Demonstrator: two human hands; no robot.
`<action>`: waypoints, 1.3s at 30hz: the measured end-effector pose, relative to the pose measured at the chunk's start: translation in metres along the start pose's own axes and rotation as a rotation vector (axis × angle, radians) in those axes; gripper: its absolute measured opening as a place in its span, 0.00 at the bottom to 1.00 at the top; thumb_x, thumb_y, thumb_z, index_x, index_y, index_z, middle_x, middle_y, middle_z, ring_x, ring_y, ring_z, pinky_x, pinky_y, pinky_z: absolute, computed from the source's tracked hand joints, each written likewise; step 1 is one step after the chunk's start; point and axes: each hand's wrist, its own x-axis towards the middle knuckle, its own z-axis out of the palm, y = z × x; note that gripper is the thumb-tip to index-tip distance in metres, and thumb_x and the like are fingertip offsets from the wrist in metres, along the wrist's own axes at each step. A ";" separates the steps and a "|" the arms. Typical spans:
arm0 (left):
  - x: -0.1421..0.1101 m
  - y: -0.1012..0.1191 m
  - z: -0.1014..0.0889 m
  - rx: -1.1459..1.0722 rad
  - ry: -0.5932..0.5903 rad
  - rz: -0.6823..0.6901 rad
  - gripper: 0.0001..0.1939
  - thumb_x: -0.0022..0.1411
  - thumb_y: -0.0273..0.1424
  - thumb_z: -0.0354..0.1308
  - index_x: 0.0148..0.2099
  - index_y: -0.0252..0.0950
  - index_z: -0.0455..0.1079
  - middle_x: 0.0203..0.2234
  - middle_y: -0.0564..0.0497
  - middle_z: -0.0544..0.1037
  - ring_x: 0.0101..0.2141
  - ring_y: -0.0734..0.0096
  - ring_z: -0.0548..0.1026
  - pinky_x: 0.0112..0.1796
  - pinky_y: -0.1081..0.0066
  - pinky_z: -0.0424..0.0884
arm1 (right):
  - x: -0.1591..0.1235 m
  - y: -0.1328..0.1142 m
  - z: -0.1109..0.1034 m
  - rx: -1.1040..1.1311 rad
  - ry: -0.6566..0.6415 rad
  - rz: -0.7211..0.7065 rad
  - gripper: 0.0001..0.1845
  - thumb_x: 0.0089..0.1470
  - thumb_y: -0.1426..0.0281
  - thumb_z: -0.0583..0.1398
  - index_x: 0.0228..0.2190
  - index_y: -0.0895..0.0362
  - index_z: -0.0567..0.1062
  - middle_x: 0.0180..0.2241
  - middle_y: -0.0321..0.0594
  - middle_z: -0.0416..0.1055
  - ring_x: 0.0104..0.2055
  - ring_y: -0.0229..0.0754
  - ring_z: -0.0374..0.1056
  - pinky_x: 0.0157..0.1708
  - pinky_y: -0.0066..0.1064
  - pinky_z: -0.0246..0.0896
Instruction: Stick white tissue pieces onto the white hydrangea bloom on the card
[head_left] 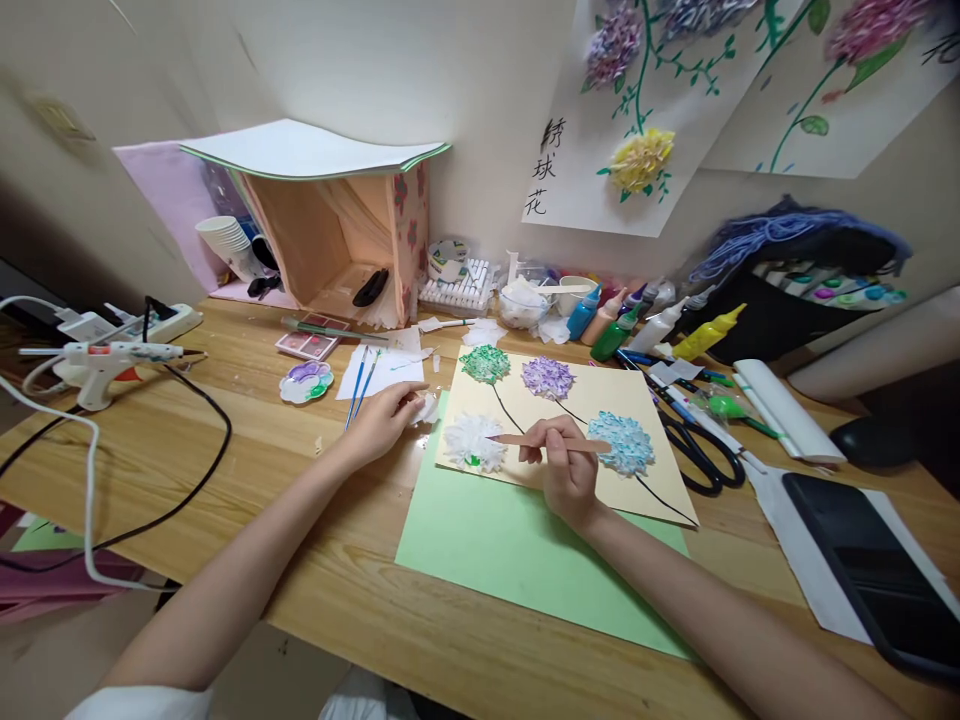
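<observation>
My right hand [566, 465] is closed around a flat wooden craft stick [510, 439], whose left end touches a white textured paper flower [465, 440] with a green spot at its lower edge. The flower sits on a cream sheet [480, 395] beside green [485, 363], purple [547, 377] and blue [621, 442] flowers with dark drawn stems. Under that sheet lies a green sheet [480, 540]. To the left, my left hand [384, 422] has its fingers curled on a small crumpled white tissue [427, 409] at the sheet's edge.
Paintbrushes [361, 385] and a paint palette [306, 382] lie to the left, with a glue gun [105, 365] and cables farther out. Paint bottles [619, 335] stand behind the sheets. Black scissors [701, 455] and a phone [874, 565] are on the right.
</observation>
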 end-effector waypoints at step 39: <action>0.000 0.008 -0.006 -0.118 0.218 -0.090 0.09 0.62 0.39 0.50 0.38 0.38 0.61 0.16 0.59 0.67 0.20 0.73 0.66 0.25 0.73 0.58 | -0.003 -0.001 -0.004 -0.102 -0.075 -0.030 0.12 0.62 0.71 0.48 0.29 0.55 0.68 0.23 0.34 0.66 0.22 0.36 0.63 0.22 0.31 0.58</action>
